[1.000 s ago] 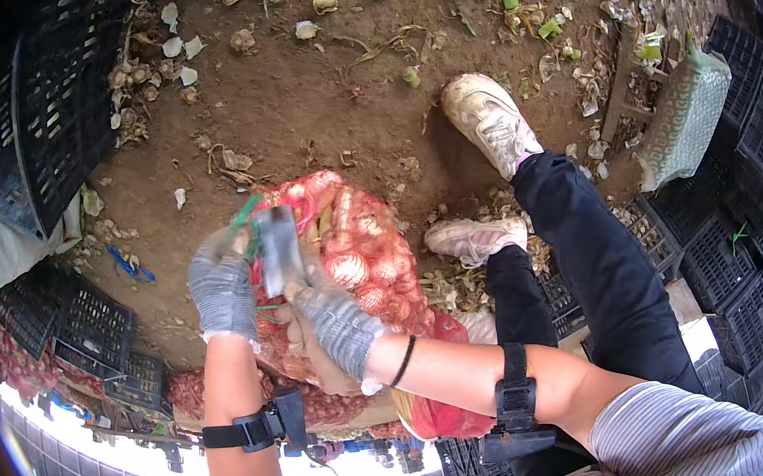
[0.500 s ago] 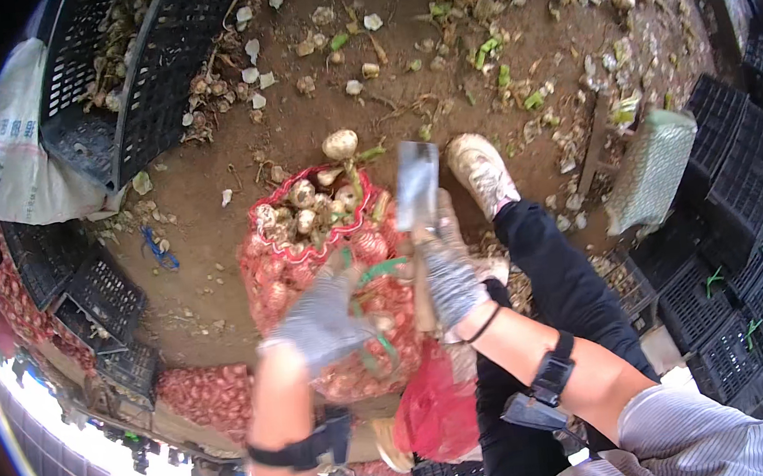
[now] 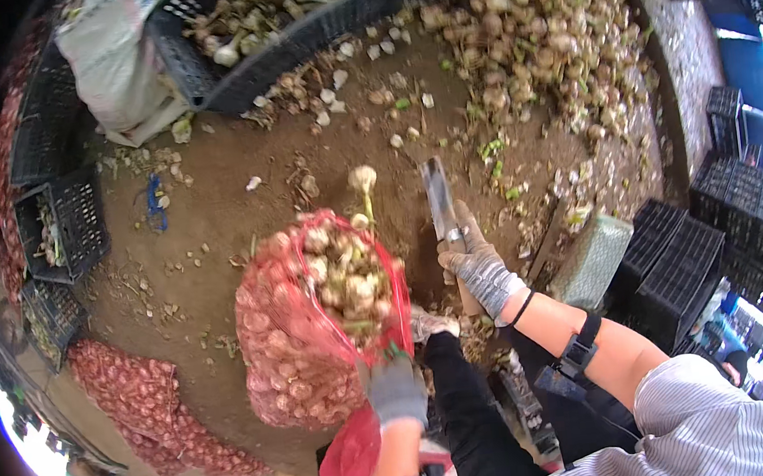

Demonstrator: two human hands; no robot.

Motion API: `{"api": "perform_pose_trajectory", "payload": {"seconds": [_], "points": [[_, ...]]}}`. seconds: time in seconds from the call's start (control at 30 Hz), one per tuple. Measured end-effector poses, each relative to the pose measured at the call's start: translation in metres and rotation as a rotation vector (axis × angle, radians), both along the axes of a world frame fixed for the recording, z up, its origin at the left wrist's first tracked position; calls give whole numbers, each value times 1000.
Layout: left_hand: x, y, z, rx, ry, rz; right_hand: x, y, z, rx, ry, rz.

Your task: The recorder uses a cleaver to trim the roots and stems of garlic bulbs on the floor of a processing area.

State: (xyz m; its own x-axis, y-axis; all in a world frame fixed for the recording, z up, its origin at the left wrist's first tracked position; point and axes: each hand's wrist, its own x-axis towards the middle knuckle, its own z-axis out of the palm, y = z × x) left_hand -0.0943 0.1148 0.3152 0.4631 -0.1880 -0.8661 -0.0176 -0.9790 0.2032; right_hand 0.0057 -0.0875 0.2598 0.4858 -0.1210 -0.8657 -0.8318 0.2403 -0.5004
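Note:
A red mesh bag (image 3: 275, 370) full of garlic leans on the dirt floor, its mouth facing up and to the right. Garlic bulbs (image 3: 359, 287) show inside the opening. My left hand (image 3: 396, 390), in a grey glove, is closed on the near rim of the bag; a bit of green shows at its fingers. To the right, my gloved right hand (image 3: 476, 265) grips a cleaver (image 3: 439, 197), its blade pointing away from me and its wooden handle running back under the palm. One garlic bulb with a stalk (image 3: 362, 180) sticks up at the bag's far edge.
A big pile of garlic (image 3: 547, 44) covers the far right floor. A black crate (image 3: 304, 32) with garlic stands at the far left, beside a white sack (image 3: 117, 70). Full mesh bags (image 3: 158, 410) lie lower left. Black crates (image 3: 672, 263) and a wrapped block (image 3: 596, 257) are at right.
My view has swung, bringing the garlic pile into sight. The bag's mouth now tilts right, and my left hand has moved from its side to the rim. My right hand still holds the cleaver.

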Motion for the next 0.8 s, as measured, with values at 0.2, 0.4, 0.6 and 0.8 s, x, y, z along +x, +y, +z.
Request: {"api": "perform_pose_trajectory", "payload": {"seconds": [0.2, 0.4, 0.6, 0.8], "points": [[-49, 9, 17, -117, -169, 359, 68, 13, 21, -534, -356, 655], [-106, 29, -10, -304, -120, 1392, 161, 7, 6, -650, -484, 952], [-189, 33, 27, -182, 142, 2261, 269, 7, 11, -842, -583, 1289], [-286, -9, 22, 36, 476, 2131, 250, -70, 34, -763, -40, 1231]]}}
